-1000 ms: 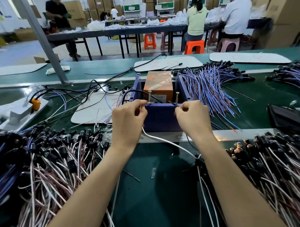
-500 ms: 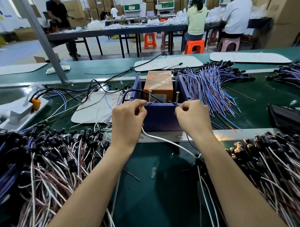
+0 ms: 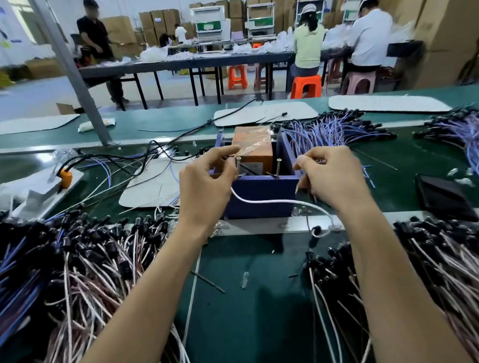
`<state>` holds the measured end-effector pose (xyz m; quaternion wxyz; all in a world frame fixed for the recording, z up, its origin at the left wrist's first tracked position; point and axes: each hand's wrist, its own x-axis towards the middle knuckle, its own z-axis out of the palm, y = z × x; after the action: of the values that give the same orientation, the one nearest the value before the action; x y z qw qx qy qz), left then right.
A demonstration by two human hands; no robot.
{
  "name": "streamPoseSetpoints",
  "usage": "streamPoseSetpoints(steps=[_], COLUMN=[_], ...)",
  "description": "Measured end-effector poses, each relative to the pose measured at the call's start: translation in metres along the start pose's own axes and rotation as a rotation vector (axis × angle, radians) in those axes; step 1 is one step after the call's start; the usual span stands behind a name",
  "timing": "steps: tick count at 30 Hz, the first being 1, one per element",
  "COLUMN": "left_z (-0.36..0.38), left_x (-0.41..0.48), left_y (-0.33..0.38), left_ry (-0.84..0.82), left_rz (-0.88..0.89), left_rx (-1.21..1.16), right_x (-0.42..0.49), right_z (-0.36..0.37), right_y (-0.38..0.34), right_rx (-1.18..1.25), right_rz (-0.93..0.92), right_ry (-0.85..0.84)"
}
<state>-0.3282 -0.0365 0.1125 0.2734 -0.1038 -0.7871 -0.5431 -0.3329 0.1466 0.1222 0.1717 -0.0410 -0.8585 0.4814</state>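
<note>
- Two hands work at the open-topped dark blue plastic box mid-tabletop. The left hand pinches one end of the thin white insulated wire, just beside the left upright metal pin.
- The right hand has its fingers curled, pinching a thin strand near the right upright metal pin. What the strand is, too small to tell.
- White wire sags across the box's near wall, then loops down by the right wrist onto the green tabletop.
- Risk: fingertip pinch only, so a hard pull likely slips the wire end off the pin.
- Risk: the slack loop lies close to the right heap of pinkish wires with black plugs and may snag and drag them.
- Risk: the pins look thin, so a sideways tug could bend one or shift the box.
- Risk: the left forearm passes close by the left heap of black-plugged wires and could sweep some away.
</note>
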Motion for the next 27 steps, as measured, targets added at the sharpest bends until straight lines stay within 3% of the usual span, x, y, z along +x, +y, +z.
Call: streamPoseSetpoints(steps=[3, 6, 10, 12, 14, 17, 19, 22, 24, 27], left_z=[-0.013, -0.026, -0.049, -0.062, -0.07, -0.071, -0.062, -0.024, 0.012, 0.047], left_x=[-0.013, -0.031, -0.064, -0.087, -0.108, -0.128, -0.134, -0.139, -0.146, -0.158], left_y=[0.041, 0.087, 0.117, 0.118, 0.113, 0.096, 0.087, 0.07, 0.061, 0.053], left_ry=[-0.091, -0.275, -0.682, -0.989, -1.291, -1.426, -1.331, -1.079, -1.054, -1.06], left_rz=[0.003, 0.139, 0.242, 0.172, 0.102, 0.093, 0.098, 0.064, -0.023, -0.148], left_rx=[-0.306, -0.414, -0.334, -0.255, -0.022, 0.232, 0.275, 0.445, 0.514, 0.506], right_x=[-0.008, -0.012, -0.029, -0.05, -0.077, -0.105, -0.109, -0.109, -0.114, -0.125], right_z=[-0.032, -0.065, -0.112, -0.126, -0.132, -0.144, -0.15, -0.134, -0.108, -0.08], right_y=[-0.015, -0.037, -0.06, -0.051, -0.028, 0.006, 0.02, 0.033, 0.041, 0.055], right_rx=[0.372, 0.441, 0.278, 0.206, 0.094, -0.105, -0.115, -0.148, -0.364, -0.684], right_rz=[0.012, 0.047, 0.013, -0.046, -0.012, 0.121, 0.107, 0.118, 0.12, 0.028], right_ry=[0.061, -0.015, -0.36, -0.605, -0.893, -1.186, -1.074, -0.627, -0.442, -0.297])
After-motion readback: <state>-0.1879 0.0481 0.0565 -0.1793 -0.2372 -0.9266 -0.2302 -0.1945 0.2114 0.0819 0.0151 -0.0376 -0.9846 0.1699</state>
